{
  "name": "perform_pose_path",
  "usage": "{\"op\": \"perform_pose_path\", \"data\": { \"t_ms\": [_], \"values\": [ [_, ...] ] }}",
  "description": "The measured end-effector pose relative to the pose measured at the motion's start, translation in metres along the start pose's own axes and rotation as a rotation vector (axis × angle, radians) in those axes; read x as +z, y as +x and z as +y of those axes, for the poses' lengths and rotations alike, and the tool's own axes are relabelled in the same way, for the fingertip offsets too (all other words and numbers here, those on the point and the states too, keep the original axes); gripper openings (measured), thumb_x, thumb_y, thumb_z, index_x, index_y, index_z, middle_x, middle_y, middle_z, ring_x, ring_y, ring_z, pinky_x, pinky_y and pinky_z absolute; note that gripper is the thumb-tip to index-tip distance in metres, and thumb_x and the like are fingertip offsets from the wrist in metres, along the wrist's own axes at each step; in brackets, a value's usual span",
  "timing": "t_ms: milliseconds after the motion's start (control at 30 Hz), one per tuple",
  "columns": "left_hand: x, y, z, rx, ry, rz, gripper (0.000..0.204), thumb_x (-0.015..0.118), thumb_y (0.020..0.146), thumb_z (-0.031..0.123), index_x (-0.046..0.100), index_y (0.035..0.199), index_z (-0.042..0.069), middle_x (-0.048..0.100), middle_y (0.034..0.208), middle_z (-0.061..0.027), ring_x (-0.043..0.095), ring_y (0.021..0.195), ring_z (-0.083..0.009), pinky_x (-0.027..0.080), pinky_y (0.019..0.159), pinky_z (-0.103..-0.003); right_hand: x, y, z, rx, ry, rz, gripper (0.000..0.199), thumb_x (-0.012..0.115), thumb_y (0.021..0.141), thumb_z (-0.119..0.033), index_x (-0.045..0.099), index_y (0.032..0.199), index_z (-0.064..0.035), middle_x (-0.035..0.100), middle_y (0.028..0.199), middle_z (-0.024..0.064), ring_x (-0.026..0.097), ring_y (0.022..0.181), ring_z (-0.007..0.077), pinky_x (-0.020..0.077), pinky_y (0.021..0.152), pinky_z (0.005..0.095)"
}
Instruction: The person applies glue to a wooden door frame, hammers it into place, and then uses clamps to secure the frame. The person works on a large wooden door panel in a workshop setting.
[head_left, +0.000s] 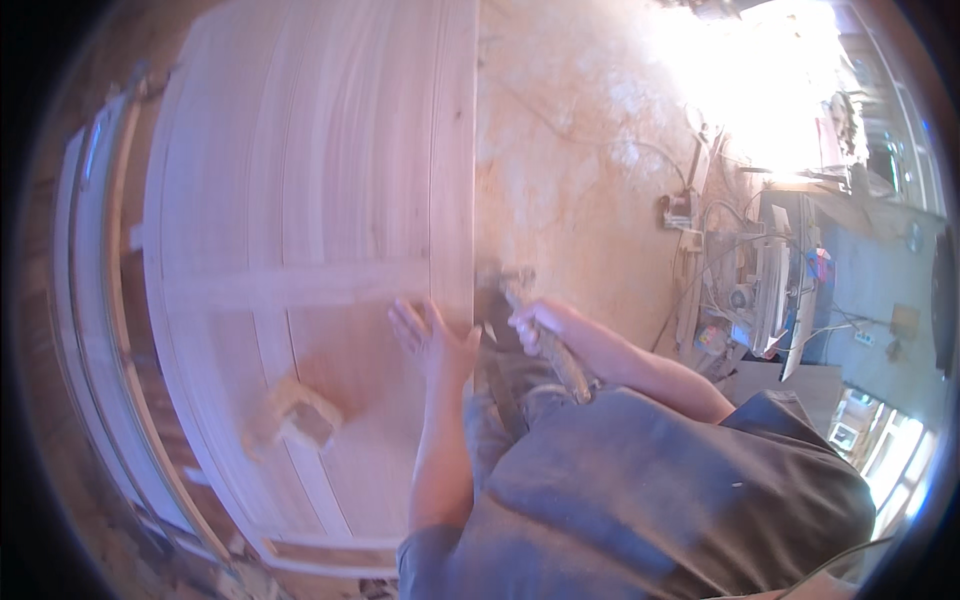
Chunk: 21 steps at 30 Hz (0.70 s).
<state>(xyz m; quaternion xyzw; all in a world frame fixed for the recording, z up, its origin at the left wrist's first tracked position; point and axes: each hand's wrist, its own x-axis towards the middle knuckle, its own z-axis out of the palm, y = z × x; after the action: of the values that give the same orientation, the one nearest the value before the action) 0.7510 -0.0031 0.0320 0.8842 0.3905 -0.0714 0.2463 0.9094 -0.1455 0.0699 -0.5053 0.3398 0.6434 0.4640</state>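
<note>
Lying flat across the left and middle of the view is a large pale wooden panelled door [300,200], its rails and long boards bending with the lens, and on its lower part sits a small tan wooden block [300,415], blurred and well apart from the hands. Beyond the door's right edge spreads a sawdust-covered workshop floor [580,150] with thin cables trailing over it, and farther right stands a cluttered grey workbench [860,260] with a pale machine [770,285] beside it — bright daylight washes out the top right corner. The person's grey-clad torso fills the lower right and hides whatever lies beneath it. The left hand [432,338] rests flat on the door near its right edge, fingers spread wide and holding nothing. The right hand [540,322] is just beside it past the edge, fingers closed around a dark, long-handled tool [520,320] — too blurred to tell its kind — whose head sits against the door's edge.
</note>
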Motion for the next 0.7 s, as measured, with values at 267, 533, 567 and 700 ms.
{"op": "perform_pose_path", "data": {
  "t_ms": [267, 533, 567, 700],
  "values": [
    [-0.147, -0.008, -0.092, 0.147, 0.217, 0.726, 0.063, 0.072, 0.088, 0.025, 0.053, 0.141, -0.001, 0.042, 0.153, -0.0294, 0.04, 0.141, -0.046, 0.032, 0.118, -0.056, -0.026, -0.069, 0.01, -0.213, 0.225, -0.166, 0.011, 0.061, 0.097, -0.012, 0.053, 0.088, -0.0114, 0.055, 0.07, -0.002, 0.051, 0.055, 0.0066, 0.0412, 0.05, 0.024],
    [-0.184, -0.068, -0.263, -0.194, 0.003, 0.66, 0.047, 0.063, 0.096, 0.017, 0.055, 0.136, -0.006, 0.061, 0.13, -0.0268, 0.058, 0.118, -0.044, 0.046, 0.105, -0.05, -0.156, 0.008, -0.041, 0.158, 0.293, -0.518, 0.028, 0.057, 0.102, -0.028, 0.052, 0.078, -0.0155, 0.053, 0.063, -0.0037, 0.052, 0.055, 0.0113, 0.0414, 0.045, 0.025],
    [-0.218, -0.053, -0.228, -0.291, -0.062, 0.376, 0.042, 0.063, 0.096, 0.018, 0.058, 0.133, -0.003, 0.063, 0.125, -0.025, 0.056, 0.12, -0.0452, 0.045, 0.104, -0.051, -0.157, 0.007, -0.032, -0.076, 0.298, -0.29, 0.029, 0.058, 0.101, -0.028, 0.052, 0.076, -0.0149, 0.052, 0.059, -0.002, 0.051, 0.048, 0.0129, 0.0412, 0.042, 0.0275],
    [-0.242, -0.06, -0.195, -0.459, -0.067, 0.402, 0.046, 0.067, 0.094, 0.016, 0.056, 0.136, 0.0, 0.061, 0.129, -0.0229, 0.055, 0.122, -0.0422, 0.045, 0.102, -0.05, -0.152, -0.003, -0.015, -0.371, -0.331, 0.297, 0.023, 0.063, 0.093, -0.02, 0.058, 0.073, -0.0081, 0.055, 0.055, 0.0044, 0.055, 0.042, 0.0182, 0.0431, 0.038, 0.0306]
  ]
}}
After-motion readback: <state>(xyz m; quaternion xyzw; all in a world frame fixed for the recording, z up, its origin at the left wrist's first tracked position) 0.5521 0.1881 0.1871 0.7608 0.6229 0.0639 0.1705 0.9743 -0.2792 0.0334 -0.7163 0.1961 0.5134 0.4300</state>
